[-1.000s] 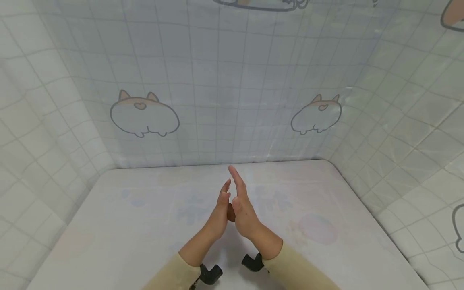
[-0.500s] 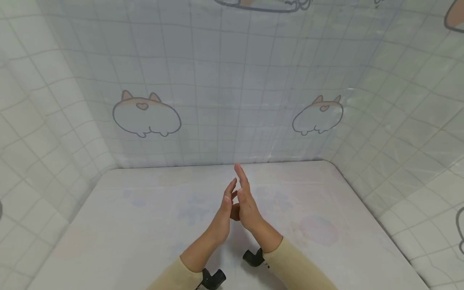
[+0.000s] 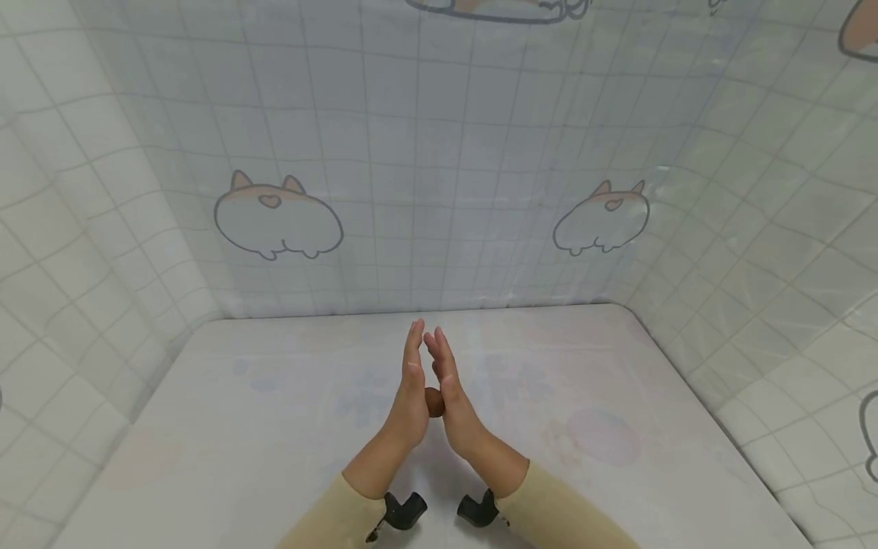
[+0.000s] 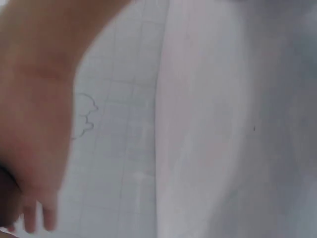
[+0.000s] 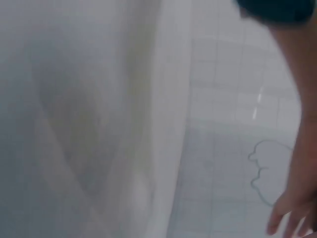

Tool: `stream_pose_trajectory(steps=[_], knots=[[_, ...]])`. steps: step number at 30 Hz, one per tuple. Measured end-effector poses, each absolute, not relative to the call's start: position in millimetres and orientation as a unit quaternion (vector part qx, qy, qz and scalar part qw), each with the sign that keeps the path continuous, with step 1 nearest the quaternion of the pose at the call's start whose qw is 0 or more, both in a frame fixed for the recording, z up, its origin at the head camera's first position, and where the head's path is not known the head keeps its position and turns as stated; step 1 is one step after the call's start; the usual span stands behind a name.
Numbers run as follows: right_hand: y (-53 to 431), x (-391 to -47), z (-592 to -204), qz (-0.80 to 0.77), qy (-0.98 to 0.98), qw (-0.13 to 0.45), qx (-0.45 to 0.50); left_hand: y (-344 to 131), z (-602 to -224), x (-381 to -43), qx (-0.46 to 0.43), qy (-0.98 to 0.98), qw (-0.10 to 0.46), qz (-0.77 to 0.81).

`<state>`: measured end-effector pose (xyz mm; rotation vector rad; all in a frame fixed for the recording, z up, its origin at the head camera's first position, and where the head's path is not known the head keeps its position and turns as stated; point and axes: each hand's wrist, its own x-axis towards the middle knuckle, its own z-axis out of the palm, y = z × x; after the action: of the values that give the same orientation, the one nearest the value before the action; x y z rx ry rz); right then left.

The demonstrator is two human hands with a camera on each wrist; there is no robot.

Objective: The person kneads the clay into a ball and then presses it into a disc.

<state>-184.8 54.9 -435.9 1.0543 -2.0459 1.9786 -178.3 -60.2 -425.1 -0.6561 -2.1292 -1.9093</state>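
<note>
My two hands stand palm to palm above the white table (image 3: pixel 274 427) in the head view. Between the palms sits a small brown lump (image 3: pixel 434 402), only a sliver of it showing. My left hand (image 3: pixel 410 393) presses it from the left and my right hand (image 3: pixel 449 393) from the right, both with straight fingers pointing away from me and fingertips level. The left wrist view shows the back of my left hand (image 4: pixel 34 129), blurred, and the right wrist view the edge of my right hand (image 5: pixel 297 198).
A tiled white curtain (image 3: pixel 439 168) with cartoon animal prints walls in the table at the back and on both sides. Faint pastel prints mark the tabletop (image 3: pixel 604 435). Black wrist camera mounts (image 3: pixel 405 509) sit at my cuffs.
My right hand has slid back toward me and my left hand forward, so the fingertips now line up; earlier the right fingers reached farther out. The brown lump stays between the palms.
</note>
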Motion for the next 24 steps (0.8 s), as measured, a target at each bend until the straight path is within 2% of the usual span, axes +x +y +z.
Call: stream_pose_trajectory(steps=[6,13,24], knots=[[55.0,-176.5,-430.9,0.664,-0.639,0.075,0.38,-63.4,-426.1,-187.1,-0.205,-0.73,0.081,-0.647],[58.7,-174.3,-420.8,0.652,-0.648,0.132,0.371,-62.5,-434.1,-188.3,-0.185,-0.758,0.043,-0.624],[69.2,-198.1,-409.7,0.623,-0.686,0.204,0.316,-53.4,-444.4,-172.1,-0.228,-0.768,-0.004,-0.598]])
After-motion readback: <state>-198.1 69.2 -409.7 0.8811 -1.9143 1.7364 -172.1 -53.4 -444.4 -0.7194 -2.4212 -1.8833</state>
